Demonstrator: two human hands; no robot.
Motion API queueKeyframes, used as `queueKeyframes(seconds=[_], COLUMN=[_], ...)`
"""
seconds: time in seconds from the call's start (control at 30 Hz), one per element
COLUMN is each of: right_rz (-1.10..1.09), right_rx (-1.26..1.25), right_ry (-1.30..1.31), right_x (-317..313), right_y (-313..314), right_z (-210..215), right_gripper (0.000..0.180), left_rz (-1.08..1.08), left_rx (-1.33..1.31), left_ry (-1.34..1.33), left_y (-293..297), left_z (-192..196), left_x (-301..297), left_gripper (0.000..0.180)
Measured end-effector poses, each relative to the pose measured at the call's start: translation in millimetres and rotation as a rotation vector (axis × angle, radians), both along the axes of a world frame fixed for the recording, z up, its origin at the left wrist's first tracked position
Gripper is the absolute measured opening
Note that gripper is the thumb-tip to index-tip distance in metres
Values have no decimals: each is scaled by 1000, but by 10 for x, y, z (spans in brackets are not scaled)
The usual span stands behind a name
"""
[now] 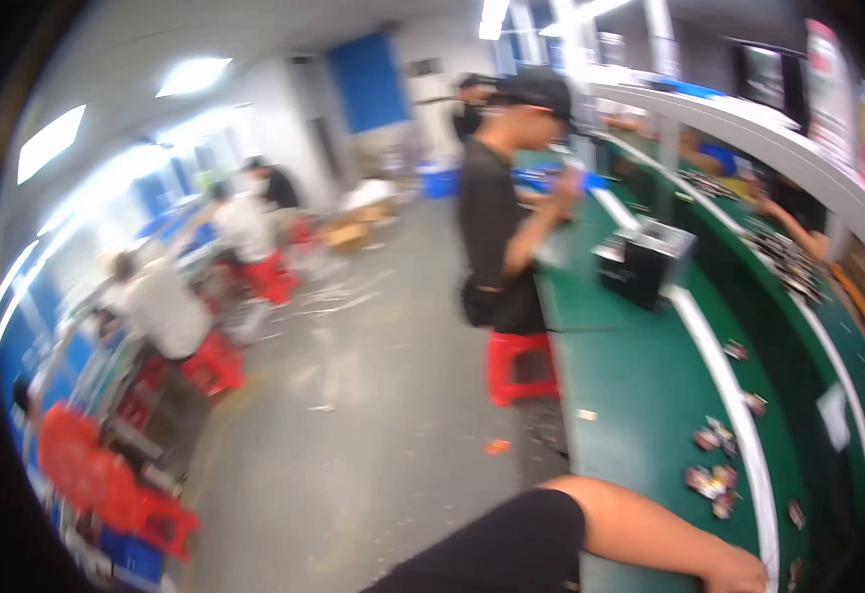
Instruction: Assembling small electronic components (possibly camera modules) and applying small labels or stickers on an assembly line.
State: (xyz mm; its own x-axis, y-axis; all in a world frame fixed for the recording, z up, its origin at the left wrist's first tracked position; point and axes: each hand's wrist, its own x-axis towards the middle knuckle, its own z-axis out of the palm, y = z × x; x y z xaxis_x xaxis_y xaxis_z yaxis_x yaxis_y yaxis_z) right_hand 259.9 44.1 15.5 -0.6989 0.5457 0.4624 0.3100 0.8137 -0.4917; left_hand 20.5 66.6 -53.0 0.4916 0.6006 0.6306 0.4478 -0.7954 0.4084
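Observation:
My left arm reaches in from the lower edge, a black sleeve above a bare forearm. At its end my left hand (735, 570) rests low over the green bench (620, 385), beside a long white strip (724, 376). The lower edge of the picture cuts off its fingers, so what they hold, if anything, is hidden. Nearest to it lie small clusters of reddish and pale parts (714, 486), too blurred to name. A second cluster (715, 436) sits just beyond. My right hand is out of view.
Farther along the bench stands a black box (640, 267); a person in a dark cap (506, 208) works there beside a red stool (521, 368). Across the bench, other people's arms (798, 225) reach toward piled parts (786, 262). Red stools (106, 474) and seated people line the left side.

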Motion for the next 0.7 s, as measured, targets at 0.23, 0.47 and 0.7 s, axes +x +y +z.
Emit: queueKeyframes(seconds=[0.23, 0.47, 0.7], right_rz=[-92, -301, -197], right_rx=[-53, -98, -13], right_ry=[-41, -179, -368], right_x=[-330, 62, -418], right_y=[-72, -2, -102], right_z=[21, 154, -63], right_gripper=[32, 19, 27], left_rz=[219, 145, 257], left_rx=[-300, -375, -406], left_ry=[53, 63, 13], left_y=[-587, -343, -515], left_z=[583, 673, 431], left_x=[-333, 57, -251], left_gripper=[65, 60, 55])
